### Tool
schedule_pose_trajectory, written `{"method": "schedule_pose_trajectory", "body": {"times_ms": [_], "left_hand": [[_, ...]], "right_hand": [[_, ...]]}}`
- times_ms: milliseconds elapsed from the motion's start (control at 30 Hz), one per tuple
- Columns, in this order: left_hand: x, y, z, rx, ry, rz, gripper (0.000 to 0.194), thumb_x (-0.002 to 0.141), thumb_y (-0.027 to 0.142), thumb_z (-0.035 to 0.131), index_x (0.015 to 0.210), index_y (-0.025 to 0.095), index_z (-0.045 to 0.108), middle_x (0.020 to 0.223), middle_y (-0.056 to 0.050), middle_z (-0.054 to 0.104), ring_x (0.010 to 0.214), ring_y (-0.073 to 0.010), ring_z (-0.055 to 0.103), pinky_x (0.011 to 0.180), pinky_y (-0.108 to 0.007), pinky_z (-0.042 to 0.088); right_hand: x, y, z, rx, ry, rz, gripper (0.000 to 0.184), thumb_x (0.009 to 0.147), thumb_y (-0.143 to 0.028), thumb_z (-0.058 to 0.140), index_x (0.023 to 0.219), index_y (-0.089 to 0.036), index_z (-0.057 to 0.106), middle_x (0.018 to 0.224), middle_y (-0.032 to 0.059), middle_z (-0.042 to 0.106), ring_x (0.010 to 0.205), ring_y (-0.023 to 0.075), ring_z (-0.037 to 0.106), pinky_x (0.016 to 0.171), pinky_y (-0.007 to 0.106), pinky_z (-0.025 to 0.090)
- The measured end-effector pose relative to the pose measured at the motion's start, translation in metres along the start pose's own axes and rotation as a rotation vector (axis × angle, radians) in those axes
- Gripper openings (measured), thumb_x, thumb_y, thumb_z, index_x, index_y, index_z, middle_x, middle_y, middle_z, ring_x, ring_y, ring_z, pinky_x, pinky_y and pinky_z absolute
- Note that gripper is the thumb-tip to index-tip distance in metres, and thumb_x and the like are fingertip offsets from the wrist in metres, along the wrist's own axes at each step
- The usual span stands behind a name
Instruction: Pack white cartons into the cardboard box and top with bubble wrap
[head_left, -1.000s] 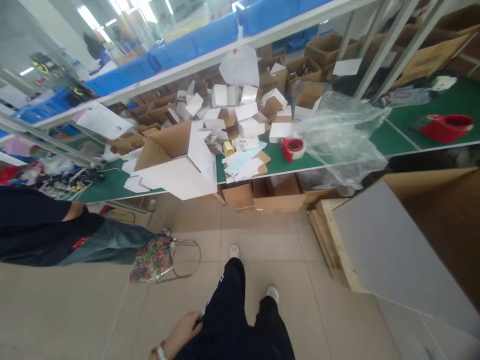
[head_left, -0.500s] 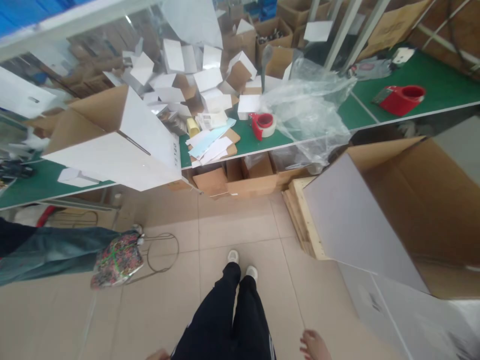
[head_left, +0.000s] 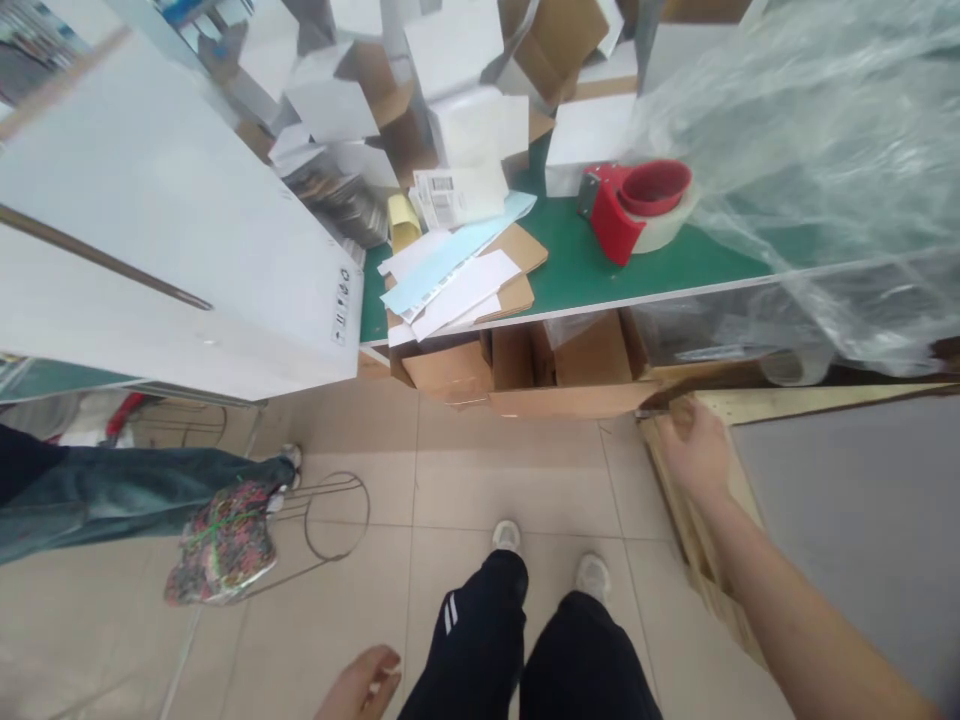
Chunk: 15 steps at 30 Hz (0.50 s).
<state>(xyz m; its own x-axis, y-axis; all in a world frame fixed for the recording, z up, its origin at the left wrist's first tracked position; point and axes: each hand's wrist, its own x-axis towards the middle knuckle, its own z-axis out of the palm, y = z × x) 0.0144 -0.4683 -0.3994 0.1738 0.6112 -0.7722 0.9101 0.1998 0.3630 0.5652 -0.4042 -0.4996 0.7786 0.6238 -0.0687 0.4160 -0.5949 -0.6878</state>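
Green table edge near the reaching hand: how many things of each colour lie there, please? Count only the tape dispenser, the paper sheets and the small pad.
Red: 1, the red plastic tape dispenser
Light blue: 1, the light blue paper sheet
Yellow: 1, the small yellow pad
White: 1, the white printed label sheet
Total: 4

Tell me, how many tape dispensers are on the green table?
1. The red tape dispenser stands on the green table, beside the clear plastic sheet. Others may be hidden under that sheet.
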Motion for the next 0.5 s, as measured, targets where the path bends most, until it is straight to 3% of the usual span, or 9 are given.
{"method": "schedule_pose_trajectory", "body": {"times_ms": [100,200,267,367,433,500], "left_hand": [[0.086,0.045,0.003,-0.013,0.153,0.100,0.039,0.087,0.052,0.048,0.107,0.023,0.065,0.112,-0.010,0.072,0.104,-0.0248,0.068,0.090,-0.035,0.056],[0.177,0.103,-0.014,0.039,0.412,0.313,0.036,0.093,0.045,0.048,0.114,0.021,0.061,0.120,-0.011,0.068,0.106,-0.0240,0.066,0.097,-0.041,0.053],[0.237,0.144,-0.036,0.093,0.631,0.459,0.035,0.094,0.039,0.048,0.121,0.019,0.057,0.123,-0.013,0.066,0.109,-0.0247,0.065,0.100,-0.044,0.052],[0.320,0.196,-0.078,0.217,0.907,0.626,0.038,0.092,0.027,0.050,0.128,0.015,0.052,0.126,-0.015,0.062,0.121,-0.0269,0.057,0.106,-0.046,0.046],[0.367,0.222,-0.107,0.349,0.973,0.649,0.051,0.087,0.019,0.054,0.137,0.013,0.045,0.139,-0.017,0.053,0.132,-0.0279,0.048,0.113,-0.047,0.039],[0.402,0.237,-0.133,0.572,0.913,0.558,0.062,0.085,0.020,0.060,0.143,0.013,0.039,0.148,-0.018,0.046,0.141,-0.0316,0.038,0.119,-0.054,0.028]], "right_hand": [[0.058,-0.009,0.028,0.022,0.033,-0.214,0.057,0.086,-0.043,0.047,0.132,-0.011,0.057,0.125,0.0192,0.062,0.116,0.0311,0.056,0.098,0.045,0.045],[0.082,-0.017,0.044,-0.119,0.038,-0.570,0.045,0.096,-0.045,0.041,0.120,-0.016,0.065,0.115,0.0150,0.069,0.108,0.0311,0.059,0.094,0.046,0.043],[0.086,-0.023,0.048,-0.303,0.015,-0.801,0.047,0.100,-0.050,0.038,0.111,-0.016,0.069,0.101,0.0140,0.073,0.097,0.0321,0.062,0.086,0.047,0.041],[0.092,-0.031,0.049,-0.451,-0.004,-1.030,0.053,0.102,-0.053,0.035,0.120,-0.013,0.065,0.112,0.0154,0.071,0.102,0.0341,0.062,0.087,0.050,0.039],[0.099,-0.028,0.049,-0.447,0.010,-1.115,0.059,0.102,-0.054,0.030,0.128,-0.011,0.059,0.115,0.0170,0.070,0.102,0.0344,0.064,0.088,0.053,0.042],[0.104,-0.011,0.051,-0.384,-0.087,-1.170,0.057,0.100,-0.059,0.031,0.125,-0.017,0.061,0.103,0.0131,0.074,0.091,0.0318,0.067,0.082,0.050,0.049]]}}
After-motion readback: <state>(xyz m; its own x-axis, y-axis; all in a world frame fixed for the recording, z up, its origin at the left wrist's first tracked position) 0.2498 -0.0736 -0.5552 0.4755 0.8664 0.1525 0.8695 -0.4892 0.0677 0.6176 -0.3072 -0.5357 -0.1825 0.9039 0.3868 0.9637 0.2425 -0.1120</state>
